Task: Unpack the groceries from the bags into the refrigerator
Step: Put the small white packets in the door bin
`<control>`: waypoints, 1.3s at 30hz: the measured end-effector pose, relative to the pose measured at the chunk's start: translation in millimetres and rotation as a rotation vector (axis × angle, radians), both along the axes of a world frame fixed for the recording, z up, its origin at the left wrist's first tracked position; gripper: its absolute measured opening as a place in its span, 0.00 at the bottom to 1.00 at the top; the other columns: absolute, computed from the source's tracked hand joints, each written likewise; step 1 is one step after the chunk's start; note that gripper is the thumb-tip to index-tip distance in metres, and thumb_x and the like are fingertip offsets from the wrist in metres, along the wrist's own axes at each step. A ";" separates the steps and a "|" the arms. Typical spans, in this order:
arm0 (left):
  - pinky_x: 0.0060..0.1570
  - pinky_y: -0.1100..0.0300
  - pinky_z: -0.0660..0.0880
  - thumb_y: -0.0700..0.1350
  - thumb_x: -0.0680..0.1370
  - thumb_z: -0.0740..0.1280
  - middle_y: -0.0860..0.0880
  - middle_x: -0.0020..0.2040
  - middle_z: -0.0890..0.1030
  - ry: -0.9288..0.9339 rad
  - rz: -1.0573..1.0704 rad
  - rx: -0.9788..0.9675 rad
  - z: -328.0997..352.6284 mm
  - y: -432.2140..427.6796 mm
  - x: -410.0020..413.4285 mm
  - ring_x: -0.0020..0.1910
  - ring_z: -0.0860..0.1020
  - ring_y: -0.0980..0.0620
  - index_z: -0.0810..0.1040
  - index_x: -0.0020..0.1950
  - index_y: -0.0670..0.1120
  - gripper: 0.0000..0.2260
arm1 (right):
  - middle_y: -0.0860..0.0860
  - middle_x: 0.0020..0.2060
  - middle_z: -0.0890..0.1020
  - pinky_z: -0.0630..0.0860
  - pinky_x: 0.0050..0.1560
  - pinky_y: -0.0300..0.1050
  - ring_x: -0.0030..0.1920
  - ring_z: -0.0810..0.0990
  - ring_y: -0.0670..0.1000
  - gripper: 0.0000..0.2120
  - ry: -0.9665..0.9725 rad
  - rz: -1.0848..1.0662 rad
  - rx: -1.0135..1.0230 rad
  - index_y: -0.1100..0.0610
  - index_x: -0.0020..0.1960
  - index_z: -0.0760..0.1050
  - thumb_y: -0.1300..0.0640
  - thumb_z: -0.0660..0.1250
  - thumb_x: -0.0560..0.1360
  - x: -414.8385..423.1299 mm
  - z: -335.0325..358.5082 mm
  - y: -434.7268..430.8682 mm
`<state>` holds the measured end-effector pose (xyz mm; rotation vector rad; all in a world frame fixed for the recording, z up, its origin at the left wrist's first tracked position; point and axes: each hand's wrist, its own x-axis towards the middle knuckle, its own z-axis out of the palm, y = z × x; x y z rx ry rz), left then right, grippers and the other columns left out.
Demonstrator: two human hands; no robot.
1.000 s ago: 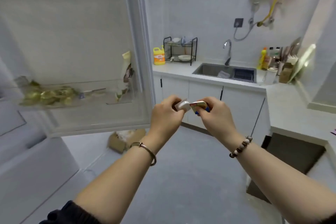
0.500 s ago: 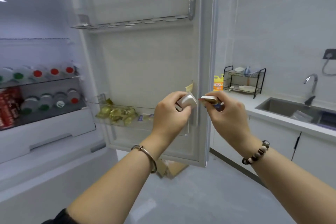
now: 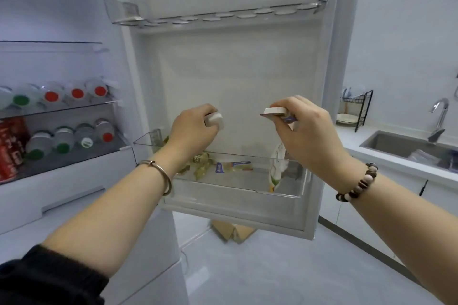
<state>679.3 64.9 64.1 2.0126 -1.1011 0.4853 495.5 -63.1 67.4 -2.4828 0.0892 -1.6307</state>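
Observation:
The refrigerator door (image 3: 235,77) stands open in front of me. My left hand (image 3: 192,129) is shut on a small white packet (image 3: 216,119), held above the left part of the clear lower door bin (image 3: 238,192). My right hand (image 3: 306,129) is shut on a second small flat packet (image 3: 273,112), above the bin's right part. The two hands are apart. In the bin lie several gold-wrapped sweets (image 3: 202,162), a blue and yellow packet (image 3: 234,166) and an upright white and green pouch (image 3: 277,168).
Inside the fridge on the left, bottles with red and green caps (image 3: 74,93) lie on glass shelves beside red cans (image 3: 10,146). An egg tray shelf (image 3: 218,16) sits high on the door. A cardboard box (image 3: 231,230) lies on the floor below. A counter with sink (image 3: 406,147) is at right.
My view has swung left from the kitchen to the open fridge door. My hands, together a second ago, have drawn apart, each with one packet, and moved up over the lower door bin.

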 end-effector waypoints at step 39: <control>0.37 0.61 0.71 0.41 0.69 0.66 0.50 0.39 0.80 0.199 -0.280 0.183 -23.4 3.8 73.7 0.40 0.77 0.50 0.81 0.45 0.51 0.08 | 0.59 0.35 0.82 0.79 0.31 0.40 0.30 0.83 0.50 0.12 1.483 -0.271 0.865 0.71 0.54 0.76 0.68 0.70 0.71 151.2 -14.1 -0.2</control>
